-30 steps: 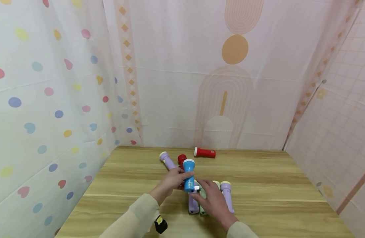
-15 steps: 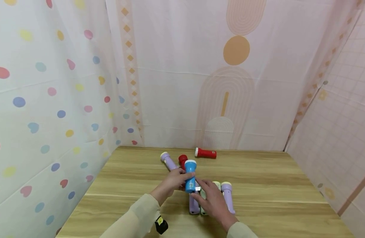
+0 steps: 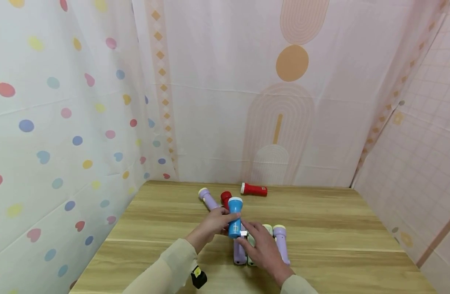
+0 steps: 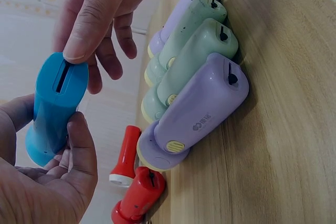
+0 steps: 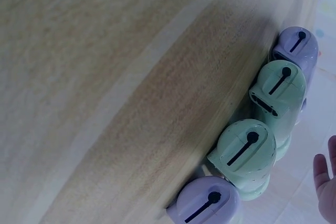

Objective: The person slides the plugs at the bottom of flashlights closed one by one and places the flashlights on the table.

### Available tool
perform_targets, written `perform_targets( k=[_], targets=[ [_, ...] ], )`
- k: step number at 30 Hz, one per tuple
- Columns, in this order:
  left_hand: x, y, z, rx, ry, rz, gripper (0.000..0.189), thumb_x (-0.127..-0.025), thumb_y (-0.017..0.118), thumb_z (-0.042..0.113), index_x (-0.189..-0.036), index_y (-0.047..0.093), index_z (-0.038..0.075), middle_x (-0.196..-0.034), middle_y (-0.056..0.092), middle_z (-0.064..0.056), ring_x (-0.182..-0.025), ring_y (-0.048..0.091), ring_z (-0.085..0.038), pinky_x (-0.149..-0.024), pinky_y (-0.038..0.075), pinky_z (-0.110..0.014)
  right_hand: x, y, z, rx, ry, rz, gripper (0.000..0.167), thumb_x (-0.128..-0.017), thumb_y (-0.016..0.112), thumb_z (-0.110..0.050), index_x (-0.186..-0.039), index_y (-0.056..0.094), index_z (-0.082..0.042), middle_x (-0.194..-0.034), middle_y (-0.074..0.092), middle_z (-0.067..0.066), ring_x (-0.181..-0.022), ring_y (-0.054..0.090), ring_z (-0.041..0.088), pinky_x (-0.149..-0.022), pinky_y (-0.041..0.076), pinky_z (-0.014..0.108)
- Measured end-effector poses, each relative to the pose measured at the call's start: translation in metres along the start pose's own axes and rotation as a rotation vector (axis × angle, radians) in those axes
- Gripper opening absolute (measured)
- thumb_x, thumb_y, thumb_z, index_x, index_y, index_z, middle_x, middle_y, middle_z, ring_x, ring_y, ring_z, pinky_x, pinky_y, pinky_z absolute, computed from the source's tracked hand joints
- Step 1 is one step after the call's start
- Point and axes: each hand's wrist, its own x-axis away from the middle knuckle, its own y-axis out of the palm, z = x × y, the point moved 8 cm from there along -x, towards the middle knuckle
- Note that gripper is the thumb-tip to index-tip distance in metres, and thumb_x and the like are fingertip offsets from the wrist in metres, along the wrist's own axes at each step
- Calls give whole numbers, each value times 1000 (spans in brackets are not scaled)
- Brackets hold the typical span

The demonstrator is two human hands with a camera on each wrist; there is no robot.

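The blue flashlight [image 3: 234, 227], at the head view's lower centre, is pinched in my left grip [image 3: 215, 221]; my right grip [image 3: 262, 245] thumbs its end, pinching or not I cannot tell. Nearby, a purple flashlight [image 4: 202, 103] lies on the tabletop [image 3: 331, 232].

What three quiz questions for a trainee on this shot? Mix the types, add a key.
1. Open: which of the person's hands grips the blue flashlight?
2. Multiple choice: in the row of four flashlights, what colour are the middle two?
a) red
b) pale green
c) blue
3. True or false: the red flashlight nearest the curtain lies on its side.

Key:
1. The left hand.
2. b
3. True
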Motion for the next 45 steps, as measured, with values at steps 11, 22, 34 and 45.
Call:
perform_targets(
  k=[11, 22, 34, 45],
  targets=[
    [0, 0, -2, -2, -8, -2, 50, -94, 69, 35, -114, 56, -9, -97, 62, -14, -78, 61, -20, -71, 59, -38, 0, -4, -6, -95, -33, 38, 47, -94, 70, -23, -138, 58, -11, -127, 63, 5, -115, 61, 22, -94, 51, 44],
    [0, 2, -1, -6, 23, -12, 42, -94, 68, 30, -106, 58, -8, -92, 63, -13, -73, 63, -18, -67, 59, -36, 1, -7, -10, -71, -111, 123, 46, -90, 74, -16, -133, 60, -9, -121, 66, 6, -109, 65, 22, -88, 53, 43],
    [3, 6, 2, -26, 13, -8, 42, -95, 68, 28, -110, 58, -10, -95, 63, -14, -75, 64, -20, -70, 59, -38, 2, -7, -9, -72, -69, 92, 47, -90, 74, -16, -134, 59, -10, -121, 66, 5, -110, 64, 20, -90, 53, 42],
    [3, 8, 1, -7, 17, -4, 42, -96, 67, 28, -110, 57, -10, -94, 63, -15, -74, 63, -19, -70, 59, -39, 2, -7, -7, -92, -50, 95, 47, -90, 74, -19, -134, 60, -11, -118, 66, 4, -106, 65, 22, -87, 53, 42]
  ],
)
